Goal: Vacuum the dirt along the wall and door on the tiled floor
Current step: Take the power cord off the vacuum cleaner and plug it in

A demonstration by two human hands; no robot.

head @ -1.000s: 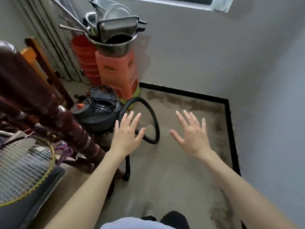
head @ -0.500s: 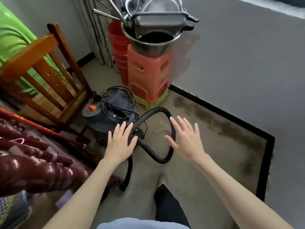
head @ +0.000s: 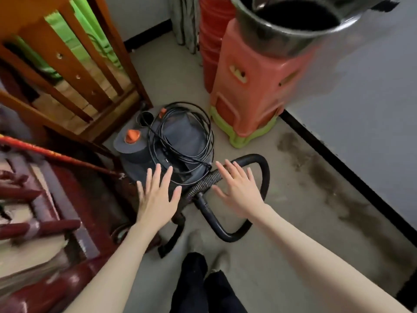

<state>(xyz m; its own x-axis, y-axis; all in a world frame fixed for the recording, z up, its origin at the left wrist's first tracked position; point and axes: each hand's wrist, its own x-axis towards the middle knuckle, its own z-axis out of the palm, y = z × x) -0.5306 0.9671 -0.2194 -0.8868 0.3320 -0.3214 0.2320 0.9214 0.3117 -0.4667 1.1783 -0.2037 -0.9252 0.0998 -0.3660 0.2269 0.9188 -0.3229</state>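
Observation:
A dark grey canister vacuum point(head: 180, 136) stands on the floor with its black power cord point(head: 198, 123) coiled on the lid and an orange knob point(head: 132, 136) on top. Its black hose point(head: 259, 168) loops out to the right and back down. My left hand point(head: 158, 195) hovers flat with spread fingers over the vacuum's near edge. My right hand point(head: 239, 190) is spread over the ribbed part of the hose; whether it touches is unclear. Dark dirt point(head: 320, 177) streaks the floor along the grey wall point(head: 372, 98).
Stacked orange and green plastic stools point(head: 248, 91) carry a metal basin point(head: 288, 26) just behind the vacuum. A wooden chair point(head: 74, 71) stands at the left, dark red carved furniture point(head: 45, 222) at lower left. A black skirting strip point(head: 338, 168) lines the wall.
The view has closed in on the vacuum and tilted down. Both spread hands have come forward, from above the floor to just over the canister and hose.

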